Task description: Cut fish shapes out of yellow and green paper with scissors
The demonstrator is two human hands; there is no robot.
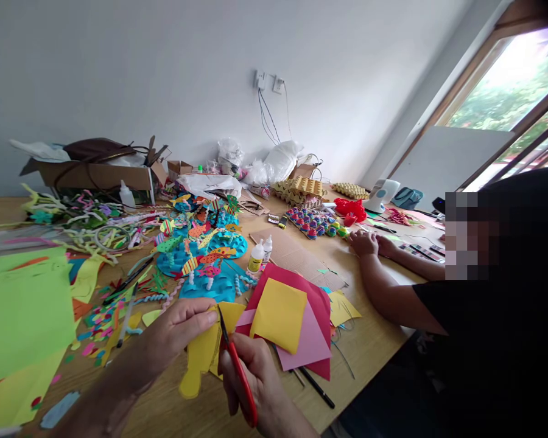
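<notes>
My left hand (176,331) pinches a yellow paper cutout (202,350) by its top edge, thumb above. The cutout has a rounded lower end and hangs over the table. My right hand (256,377) is wrapped round red-handled scissors (240,374), whose dark blades point up and meet the paper beside my left fingertips. A yellow flap of the same paper sticks out right of the blades. Just right lies a stack of a yellow sheet (281,316), a pink sheet (310,340) and a red sheet (322,298).
Blue decorated crafts (205,249) with paper fish stand ahead, beside glue bottles (256,255). Green paper (22,316) covers the left side. Painted egg cartons (313,222) and bare cartons (301,190) lie farther back. A co-worker (493,340) sits at right, arms on the table.
</notes>
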